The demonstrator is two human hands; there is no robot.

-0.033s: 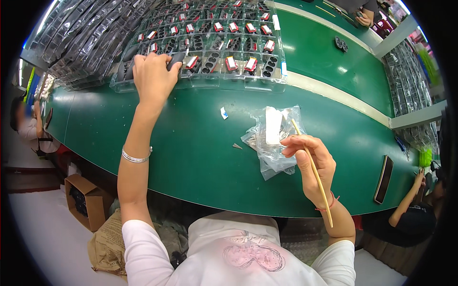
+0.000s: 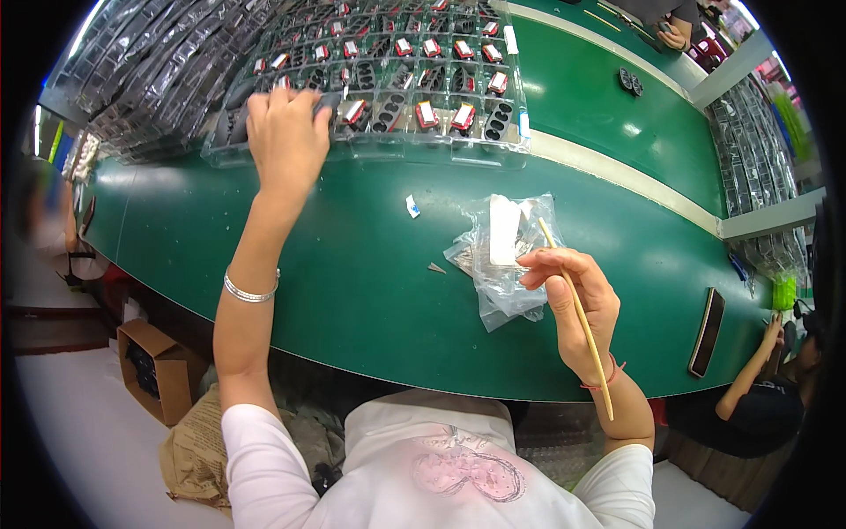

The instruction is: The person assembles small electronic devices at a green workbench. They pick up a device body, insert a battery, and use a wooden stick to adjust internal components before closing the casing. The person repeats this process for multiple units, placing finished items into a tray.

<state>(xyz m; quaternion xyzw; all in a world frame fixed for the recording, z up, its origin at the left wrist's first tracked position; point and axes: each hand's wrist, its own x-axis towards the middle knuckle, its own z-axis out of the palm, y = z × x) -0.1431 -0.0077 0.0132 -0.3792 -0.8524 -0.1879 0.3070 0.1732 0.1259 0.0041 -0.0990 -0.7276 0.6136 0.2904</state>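
My left hand (image 2: 289,141) reaches over the near left part of a clear plastic compartment tray (image 2: 414,152), palm down. Its fingers are closed on a smooth black plastic part (image 2: 328,102), which shows beside the thumb; the fingertips are partly hidden. The tray's cells hold black pieces with round openings (image 2: 499,121) and red-and-white pieces (image 2: 463,116). My right hand (image 2: 586,304) has a thin wooden stick (image 2: 577,309) lying across it, its tapered end toward my body. Near those fingertips rests a clear plastic bag (image 2: 514,300) containing small metal pieces, with a white slip (image 2: 504,231) on it.
Stacked clear trays (image 2: 150,79) rise at the far left, and more trays (image 2: 762,167) stand on the right. A dark phone (image 2: 708,333) lies on the green table (image 2: 370,309). A white-and-blue scrap (image 2: 412,206) sits mid-table. Co-workers' hands (image 2: 677,35) show around the edges.
My left hand has shifted very slightly over the tray, its fingers a little higher in the picture. The right hand with the stick has stayed put.
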